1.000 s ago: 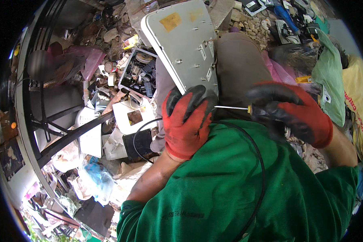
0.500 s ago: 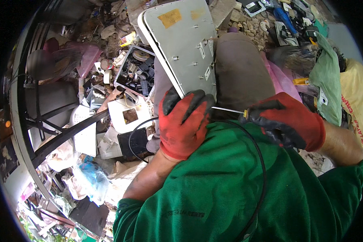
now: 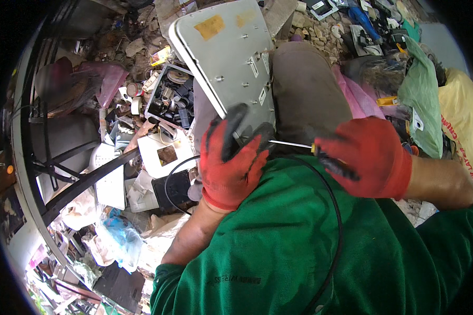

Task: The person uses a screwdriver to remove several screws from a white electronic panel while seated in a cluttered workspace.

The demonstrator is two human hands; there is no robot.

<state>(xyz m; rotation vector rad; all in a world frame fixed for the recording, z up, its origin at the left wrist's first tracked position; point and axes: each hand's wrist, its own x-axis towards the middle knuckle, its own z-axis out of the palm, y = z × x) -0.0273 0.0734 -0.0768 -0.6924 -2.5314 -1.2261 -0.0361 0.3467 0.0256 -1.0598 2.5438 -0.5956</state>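
Observation:
A flat grey metal panel (image 3: 231,58) with a white rim and rounded corners leans between my knees, its near end toward my body. Small studs, labels and a tan patch show on its face. My left hand (image 3: 234,163), in a red and black glove, is at that near end with the fingers spread and slightly blurred. My right hand (image 3: 363,156), gloved alike, is closed round the handle of a screwdriver (image 3: 291,143). Its thin shaft points left, and the tip is hidden by or against my left fingers. A black cable (image 3: 328,191) loops below both hands over my green shirt.
At the left stands a tray (image 3: 150,100) of small dark parts beside a white square frame (image 3: 150,164). A dark metal bar (image 3: 92,181) crosses there. On the right lie a green bag (image 3: 421,100) and a yellow bag (image 3: 457,113). Rubble (image 3: 315,34) covers the ground ahead.
My left fingers have loosened and spread at the panel's near end. My right hand has shifted slightly left, still holding the screwdriver. The whole scene has slid a little leftward.

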